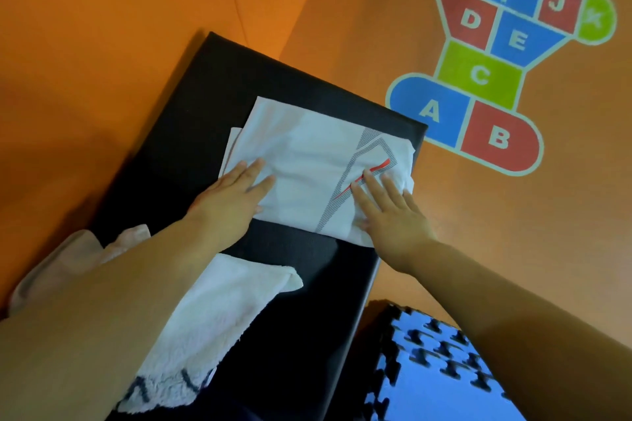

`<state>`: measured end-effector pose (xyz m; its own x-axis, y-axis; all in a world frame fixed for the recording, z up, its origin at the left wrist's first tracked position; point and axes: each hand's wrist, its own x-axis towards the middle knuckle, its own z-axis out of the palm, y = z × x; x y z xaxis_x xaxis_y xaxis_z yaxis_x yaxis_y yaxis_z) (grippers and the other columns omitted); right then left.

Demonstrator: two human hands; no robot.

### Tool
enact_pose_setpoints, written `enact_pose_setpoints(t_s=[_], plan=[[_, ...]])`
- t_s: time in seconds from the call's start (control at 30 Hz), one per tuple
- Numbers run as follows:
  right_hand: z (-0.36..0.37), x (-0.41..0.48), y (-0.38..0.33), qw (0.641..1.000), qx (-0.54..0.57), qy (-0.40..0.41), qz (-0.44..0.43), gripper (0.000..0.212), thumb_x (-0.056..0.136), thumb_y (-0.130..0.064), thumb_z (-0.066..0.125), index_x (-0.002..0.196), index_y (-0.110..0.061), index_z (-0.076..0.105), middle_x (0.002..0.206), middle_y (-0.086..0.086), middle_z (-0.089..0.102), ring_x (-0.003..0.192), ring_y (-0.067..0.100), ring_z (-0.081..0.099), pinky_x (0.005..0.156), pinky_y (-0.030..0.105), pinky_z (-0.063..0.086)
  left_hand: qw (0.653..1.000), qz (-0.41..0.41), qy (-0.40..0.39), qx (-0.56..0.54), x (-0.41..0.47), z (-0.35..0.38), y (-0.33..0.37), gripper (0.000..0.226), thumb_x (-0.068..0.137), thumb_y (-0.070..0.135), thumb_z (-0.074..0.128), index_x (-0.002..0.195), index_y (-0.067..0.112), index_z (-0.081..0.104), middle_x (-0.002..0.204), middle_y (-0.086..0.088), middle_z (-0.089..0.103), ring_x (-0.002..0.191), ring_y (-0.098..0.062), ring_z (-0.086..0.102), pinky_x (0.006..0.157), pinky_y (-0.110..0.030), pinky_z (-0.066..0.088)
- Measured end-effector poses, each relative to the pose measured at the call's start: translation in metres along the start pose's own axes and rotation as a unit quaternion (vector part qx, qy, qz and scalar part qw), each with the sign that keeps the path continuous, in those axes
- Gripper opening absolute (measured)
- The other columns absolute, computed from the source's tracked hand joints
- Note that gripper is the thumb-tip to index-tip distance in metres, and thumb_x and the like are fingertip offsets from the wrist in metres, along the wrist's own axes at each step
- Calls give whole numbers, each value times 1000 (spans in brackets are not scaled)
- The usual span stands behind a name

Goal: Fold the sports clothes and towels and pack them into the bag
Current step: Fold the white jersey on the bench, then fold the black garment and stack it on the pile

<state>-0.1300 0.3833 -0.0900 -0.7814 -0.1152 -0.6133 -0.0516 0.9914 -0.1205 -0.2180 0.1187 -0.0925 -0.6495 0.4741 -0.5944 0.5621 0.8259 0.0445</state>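
A white sports shirt (pixel 307 161) with a grey and red striped print lies folded into a rectangle on a black padded bench (pixel 191 106). My left hand (pixel 236 195) presses flat on the shirt's left edge, fingers straight. My right hand (pixel 390 212) presses flat on its lower right part, over the print. A white fluffy towel (pixel 219 311) with dark lettering lies nearer me on the bench, partly under my left forearm. No bag is in view.
A pale pink cloth (pixel 78 249) hangs off the bench's left side behind my left arm. Blue and black interlocking foam tiles (pixel 437 369) sit at the lower right. The orange floor carries a coloured hopscotch print (pixel 496 55) with letters.
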Motion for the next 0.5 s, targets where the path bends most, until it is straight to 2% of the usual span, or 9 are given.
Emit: enact_pose_setpoints(t_s=[0.07, 0.13, 0.27, 0.37, 0.43, 0.5], plan=[[-6, -1, -5, 1000, 4, -10, 9, 71, 101, -30, 36, 148, -28, -17, 156, -2, -25, 145, 26, -19, 117, 46, 1, 1000, -10, 4, -25, -2, -6, 2, 56, 102, 23, 32, 151, 24, 5, 159, -2, -11, 146, -20, -5, 116, -31, 16], [-14, -7, -11, 1000, 17, -9, 19, 70, 100, -32, 40, 150, -27, -8, 158, -2, -17, 146, 27, -14, 117, 47, 4, 997, -29, 32, -70, -14, -13, 7, 50, 100, 22, 37, 148, 21, 24, 158, -2, 8, 145, -22, 11, 112, -34, 26], [-32, -28, -33, 995, 77, 53, 23, 59, 96, -35, 49, 147, -18, 26, 158, 5, 17, 146, 30, 7, 117, 47, 16, 980, -35, 110, -164, -51, -19, 21, 33, 95, 25, 49, 127, 17, 54, 133, -3, 49, 119, -27, 46, 91, -39, 43], [-32, -47, -50, 981, 143, 133, -11, 41, 89, -25, 62, 126, -9, 56, 135, 12, 51, 131, 36, 38, 104, 51, 38, 965, -32, 133, -222, -88, -9, 30, 25, 93, 30, 50, 109, 17, 64, 110, -1, 61, 100, -28, 56, 78, -39, 49], [-27, -60, -62, 977, 176, 123, -11, 33, 88, -26, 62, 118, -10, 61, 122, 9, 59, 119, 32, 48, 95, 45, 44, 942, -60, 141, -298, -116, -1, 36, 22, 91, 30, 51, 99, 19, 67, 99, 4, 64, 93, -23, 60, 77, -34, 49], [-21, -73, -73, 978, 191, 80, -15, 33, 91, -31, 58, 119, -14, 60, 121, 4, 59, 115, 27, 50, 92, 39, 44, 920, -95, 129, -357, -142, 7, 45, 15, 92, 26, 56, 99, 21, 67, 96, 12, 62, 95, -14, 60, 80, -25, 45]])
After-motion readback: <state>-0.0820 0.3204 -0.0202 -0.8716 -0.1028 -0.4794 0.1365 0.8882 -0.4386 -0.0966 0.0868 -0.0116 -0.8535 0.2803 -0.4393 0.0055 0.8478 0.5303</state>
